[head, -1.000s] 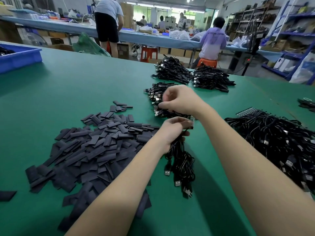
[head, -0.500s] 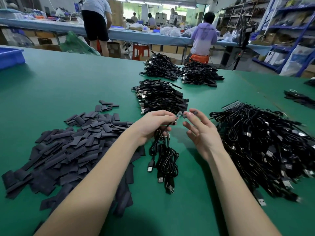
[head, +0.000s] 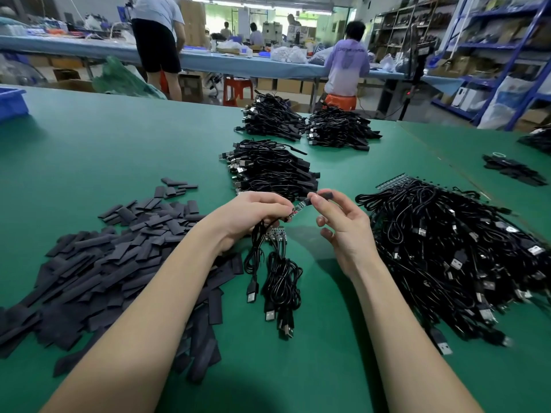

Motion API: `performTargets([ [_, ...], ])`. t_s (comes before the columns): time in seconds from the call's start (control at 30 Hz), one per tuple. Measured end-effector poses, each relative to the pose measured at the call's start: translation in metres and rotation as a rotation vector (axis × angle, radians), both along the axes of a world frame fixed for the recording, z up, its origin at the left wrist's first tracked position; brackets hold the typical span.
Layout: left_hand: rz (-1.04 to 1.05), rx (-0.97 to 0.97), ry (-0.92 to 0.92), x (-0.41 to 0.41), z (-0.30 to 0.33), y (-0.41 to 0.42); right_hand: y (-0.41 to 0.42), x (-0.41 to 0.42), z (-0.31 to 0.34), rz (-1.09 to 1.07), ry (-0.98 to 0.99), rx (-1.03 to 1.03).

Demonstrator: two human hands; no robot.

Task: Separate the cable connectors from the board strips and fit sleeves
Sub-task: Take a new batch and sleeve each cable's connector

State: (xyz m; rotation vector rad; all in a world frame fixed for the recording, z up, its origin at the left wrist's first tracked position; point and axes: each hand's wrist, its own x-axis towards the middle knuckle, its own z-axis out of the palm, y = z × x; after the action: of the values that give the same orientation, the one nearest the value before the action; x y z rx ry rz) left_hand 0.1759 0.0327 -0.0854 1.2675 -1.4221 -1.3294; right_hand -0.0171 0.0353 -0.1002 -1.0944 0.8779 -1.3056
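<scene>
1. The left hand (head: pixel 253 214) is gripping a small connector board (head: pixel 298 210), its fingers curled around the bunch of black cables (head: pixel 277 278) that is hanging down onto the green surface (head: pixel 119 150).
2. The right hand (head: pixel 343 228) is pinching a black sleeve (head: pixel 323 195) between thumb and forefinger, the sleeve sitting just beside the board's tip (whether they are touching is unclear); the other fingers are lying loosely spread.
3. Loose sleeves (head: pixel 113 263) are lying heaped at left.
4. Unprocessed cables (head: pixel 447 248) are lying piled at right.
5. Finished bundles (head: pixel 268 171) are resting beyond the hands.
</scene>
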Motion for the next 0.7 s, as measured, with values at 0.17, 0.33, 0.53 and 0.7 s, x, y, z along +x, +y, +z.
performTargets([
  [0.17,-0.031,-0.055,-0.072,0.005,0.001,0.001,-0.002,-0.008,0.001,0.058,0.079,-0.039],
  [0.33,-0.111,-0.104,-0.136,0.010,0.005,0.005,-0.004,-0.021,0.003,0.214,0.118,-0.056],
  [0.53,-0.146,-0.125,-0.115,0.010,0.003,0.006,-0.003,-0.022,0.004,0.269,0.122,-0.110],
  [0.7,-0.173,-0.130,-0.113,0.011,0.002,0.005,0.001,-0.017,0.000,0.275,0.049,-0.100],
])
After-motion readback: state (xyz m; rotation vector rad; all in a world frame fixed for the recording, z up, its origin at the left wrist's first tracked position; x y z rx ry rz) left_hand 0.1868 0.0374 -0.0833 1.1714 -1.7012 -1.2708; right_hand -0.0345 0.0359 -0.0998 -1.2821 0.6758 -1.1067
